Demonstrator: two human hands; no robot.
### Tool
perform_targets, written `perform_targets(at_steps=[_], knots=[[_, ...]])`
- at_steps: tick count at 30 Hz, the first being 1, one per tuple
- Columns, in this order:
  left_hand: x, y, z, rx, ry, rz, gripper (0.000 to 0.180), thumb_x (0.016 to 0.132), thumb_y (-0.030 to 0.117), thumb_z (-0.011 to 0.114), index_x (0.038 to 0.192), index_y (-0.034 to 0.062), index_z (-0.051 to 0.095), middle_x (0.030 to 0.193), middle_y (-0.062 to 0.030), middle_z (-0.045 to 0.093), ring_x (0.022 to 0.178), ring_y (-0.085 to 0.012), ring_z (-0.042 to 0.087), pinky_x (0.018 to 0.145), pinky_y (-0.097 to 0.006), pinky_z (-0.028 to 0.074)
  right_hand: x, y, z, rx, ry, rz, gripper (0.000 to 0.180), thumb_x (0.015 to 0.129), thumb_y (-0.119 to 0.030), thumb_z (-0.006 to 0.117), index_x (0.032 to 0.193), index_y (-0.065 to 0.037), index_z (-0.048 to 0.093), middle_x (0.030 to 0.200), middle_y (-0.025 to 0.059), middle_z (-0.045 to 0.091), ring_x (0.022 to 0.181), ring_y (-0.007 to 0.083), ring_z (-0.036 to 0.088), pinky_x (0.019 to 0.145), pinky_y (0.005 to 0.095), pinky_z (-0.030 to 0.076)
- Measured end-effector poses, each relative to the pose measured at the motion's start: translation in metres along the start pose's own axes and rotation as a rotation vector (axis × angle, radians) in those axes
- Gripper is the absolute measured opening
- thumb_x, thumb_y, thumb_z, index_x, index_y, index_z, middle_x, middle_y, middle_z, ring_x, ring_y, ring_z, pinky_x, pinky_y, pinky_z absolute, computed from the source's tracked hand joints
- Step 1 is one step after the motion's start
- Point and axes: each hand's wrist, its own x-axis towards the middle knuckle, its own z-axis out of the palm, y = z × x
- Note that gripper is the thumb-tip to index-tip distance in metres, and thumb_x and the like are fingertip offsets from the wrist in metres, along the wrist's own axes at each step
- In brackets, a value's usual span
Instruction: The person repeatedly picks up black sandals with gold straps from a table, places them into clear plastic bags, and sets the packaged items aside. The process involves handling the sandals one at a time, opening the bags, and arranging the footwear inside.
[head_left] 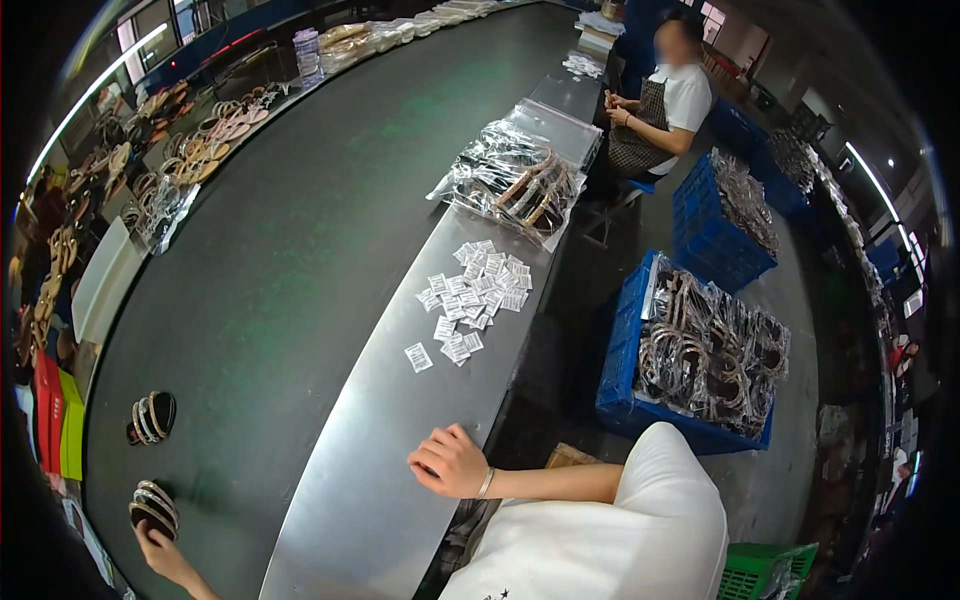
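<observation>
To the left of the dark belt (pixel 270 220), loose sandals (pixel 205 150) are laid out in rows, and a white tray (pixel 105 275) is set against the belt's edge. Nearer the belt's lower end, on that same side, a red box (pixel 47 415) and a lime-green box (pixel 69 425) are stood side by side. To the right of the belt, a near blue crate (pixel 620 360) and a farther blue crate (pixel 710 245) are heaped with plastic-wrapped goods (pixel 710 350), a green crate (pixel 742 575) is partly hidden, and a stool is occupied by a co-worker (pixel 655 115) in a checked apron
</observation>
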Motion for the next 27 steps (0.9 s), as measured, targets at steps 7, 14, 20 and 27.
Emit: perform_targets(at_steps=[7, 14, 20, 27], knots=[[0.031, -0.024, 0.074, -0.937, -0.124, -0.058, 0.016, 0.09, 0.007, 0.047, 0.1, -0.003, 0.054, 0.099, -0.007, 0.057, 0.093, -0.017, 0.054, 0.087, -0.029, 0.043, 0.011, -0.002, -0.001, -0.01, -0.057, 0.003, 0.005, 0.075, -0.016, 0.064, 0.077, -0.014, 0.06, 0.072, -0.0026, 0.056, 0.073, 0.0171, 0.051, 0.07, 0.0332, 0.035], [0.02, 0.081, 0.19, -0.512, -0.199, -0.072, 0.049, 0.082, 0.023, 0.063, 0.126, 0.0061, 0.049, 0.126, -0.0173, 0.05, 0.122, -0.0309, 0.043, 0.101, -0.039, 0.035, 0.013, -0.002, 0.009, 0.004, -0.162, 0.05, 0.008, 0.071, -0.012, 0.066, 0.079, -0.014, 0.062, 0.069, -0.0026, 0.055, 0.072, 0.0192, 0.051, 0.071, 0.035, 0.034], [0.047, 0.036, 0.236, -0.441, 0.014, -0.419, 0.067, 0.073, 0.016, 0.07, 0.132, 0.006, 0.039, 0.131, -0.0177, 0.042, 0.123, -0.0306, 0.04, 0.104, -0.039, 0.033, 0.01, -0.008, 0.011, -0.046, -0.207, 0.061, 0.009, 0.072, -0.008, 0.064, 0.079, -0.012, 0.061, 0.064, -0.0017, 0.049, 0.069, 0.0201, 0.048, 0.071, 0.0355, 0.033], [0.033, 0.052, 0.218, -0.615, -0.252, -0.212, 0.064, 0.077, 0.017, 0.066, 0.135, 0.0103, 0.041, 0.139, -0.0114, 0.04, 0.131, -0.0253, 0.035, 0.107, -0.036, 0.032, 0.006, -0.006, 0.012, -0.017, -0.244, 0.029, 0.009, 0.074, -0.008, 0.064, 0.082, -0.009, 0.06, 0.065, -0.0003, 0.048, 0.066, 0.0197, 0.045, 0.068, 0.0342, 0.031]])
